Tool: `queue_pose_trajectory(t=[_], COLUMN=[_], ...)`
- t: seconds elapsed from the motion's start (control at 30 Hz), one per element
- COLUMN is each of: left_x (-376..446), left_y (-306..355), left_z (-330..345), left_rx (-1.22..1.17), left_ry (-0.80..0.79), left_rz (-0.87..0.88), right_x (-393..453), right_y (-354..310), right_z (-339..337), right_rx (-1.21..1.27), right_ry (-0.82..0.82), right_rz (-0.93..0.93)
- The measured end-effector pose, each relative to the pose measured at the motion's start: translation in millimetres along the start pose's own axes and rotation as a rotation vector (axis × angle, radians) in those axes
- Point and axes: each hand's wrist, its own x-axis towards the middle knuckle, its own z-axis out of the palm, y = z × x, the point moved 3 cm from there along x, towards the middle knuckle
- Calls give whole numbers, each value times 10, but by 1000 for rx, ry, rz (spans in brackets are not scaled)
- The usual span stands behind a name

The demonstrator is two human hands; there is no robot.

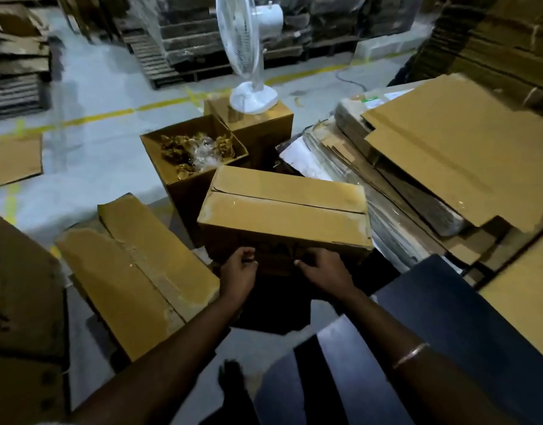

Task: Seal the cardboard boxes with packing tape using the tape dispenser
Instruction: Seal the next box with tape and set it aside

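Dim and warm-toned throughout, with no lamp in view. Palest on the grey concrete floor (110,154) at upper left. Soft sheen along the top flaps of the closed brown cardboard box (284,207). Deep black shadow beneath that box and around both forearms. Smeared by motion blur at upper left and on the dark blurred shape (233,378) at bottom centre. Wide-angle bending at the edges, tilting the stacked flat cardboard sheets (454,154). Grainy, soft detail in the far background.
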Motion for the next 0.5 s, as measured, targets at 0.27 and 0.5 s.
queue_pose_trajectory(t=[0.27, 0.5], left_x=[1205, 1383], left_y=[123, 55], left_z=[430, 798], left_rx=[-335, -481], left_ry=[-8, 5], left_rz=[-357, -448], right_x=[2018, 3133], right_y=[28, 178], right_z=[-252, -350], right_rx=[-319, -701], right_ry=[-20, -178], right_rz=[-11, -34])
